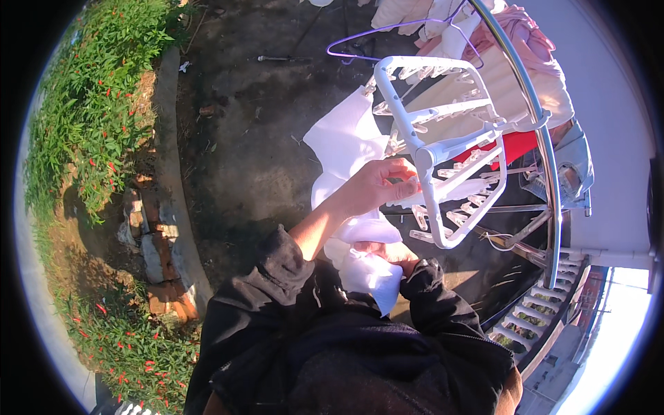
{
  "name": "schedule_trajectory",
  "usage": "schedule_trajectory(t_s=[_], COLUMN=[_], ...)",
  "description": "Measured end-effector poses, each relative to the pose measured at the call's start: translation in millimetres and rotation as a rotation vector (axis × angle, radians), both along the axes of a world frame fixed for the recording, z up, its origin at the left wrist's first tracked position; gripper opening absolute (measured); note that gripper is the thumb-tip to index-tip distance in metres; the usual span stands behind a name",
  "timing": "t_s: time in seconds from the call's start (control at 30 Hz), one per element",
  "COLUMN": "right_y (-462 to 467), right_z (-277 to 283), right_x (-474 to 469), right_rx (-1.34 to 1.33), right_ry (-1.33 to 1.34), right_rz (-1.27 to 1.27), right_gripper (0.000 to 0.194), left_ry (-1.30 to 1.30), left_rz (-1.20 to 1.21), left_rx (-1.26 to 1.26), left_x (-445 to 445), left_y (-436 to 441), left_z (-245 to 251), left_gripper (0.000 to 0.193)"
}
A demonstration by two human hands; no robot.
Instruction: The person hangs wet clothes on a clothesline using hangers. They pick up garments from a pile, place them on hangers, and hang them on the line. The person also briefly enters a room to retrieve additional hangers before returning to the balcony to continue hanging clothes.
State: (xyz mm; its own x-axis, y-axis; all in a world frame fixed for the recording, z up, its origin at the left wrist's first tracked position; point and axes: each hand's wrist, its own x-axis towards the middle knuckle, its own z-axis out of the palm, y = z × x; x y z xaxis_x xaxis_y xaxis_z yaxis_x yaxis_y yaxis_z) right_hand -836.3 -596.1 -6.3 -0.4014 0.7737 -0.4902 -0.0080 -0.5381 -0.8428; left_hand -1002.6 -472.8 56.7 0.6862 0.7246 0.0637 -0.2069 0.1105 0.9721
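A white plastic clip hanger (410, 124) with several clear clothes pegs hangs from a curved metal rail (537, 114). My left hand (381, 187) is raised at the hanger's near side, its thumb and fingertips bent close to the frame; whether a peg is between them I cannot tell. Lower down, my right hand (381, 251) holds a bunched white cloth (368, 272), which covers most of its fingers. Another white cloth (345, 135) hangs from pegs at the hanger's left side, behind my left hand. More white fabric is clipped under the hanger.
A purple wire hanger (389, 25), pink and cream laundry (539, 78), a red cloth and denim (576, 161) hang beyond. At left, a low concrete edge borders chilli plants (111, 98) and broken bricks (155, 254). A balustrade (529, 311) stands at lower right.
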Motion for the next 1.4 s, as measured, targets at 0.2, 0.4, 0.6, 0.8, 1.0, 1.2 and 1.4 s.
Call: schedule_trajectory(t_s=[0.2, 0.4, 0.6, 0.8, 1.0, 1.2, 1.4], right_y=[17.0, 36.7, 56.9, 64.2, 71.4, 100.6, 118.8], right_z=[5.1, 34.5, 35.3, 48.8, 23.1, 51.0, 70.1], right_x=[-8.8, -34.3, -48.2, -39.7, -36.8, -59.4, -86.0], right_rx=[0.368, 0.290, 0.561, 0.682, 0.638, 0.712, 0.532], right_ry=[0.012, -0.081, -0.216, -0.248, -0.293, -0.113, 0.515], right_rz=[0.094, -0.264, -0.565, -0.708, -0.576, -0.532, -0.618], right_gripper=[0.046, 0.071, 0.051, 0.046, 0.043, 0.038, 0.038], left_ry=[0.190, 0.804, 0.410, 0.289, 0.499, 0.769, 0.989], left_rz=[-0.023, 0.532, 0.513, 0.389, 0.422, 0.186, -0.068], left_rx=[0.062, -0.191, 0.451, 0.581, 0.630, 0.864, 1.111], left_x=[-49.8, -90.2, -42.8, -19.3, -54.2, -77.4, -83.6], left_y=[-29.0, -3.3, 36.2, 63.1, 59.5, 71.6, 85.8], left_z=[-71.3, -35.0, -9.8, -25.4, 0.8, 39.9, 76.4], left_gripper=[0.079, 0.025, 0.034, 0.041, 0.031, 0.023, 0.022])
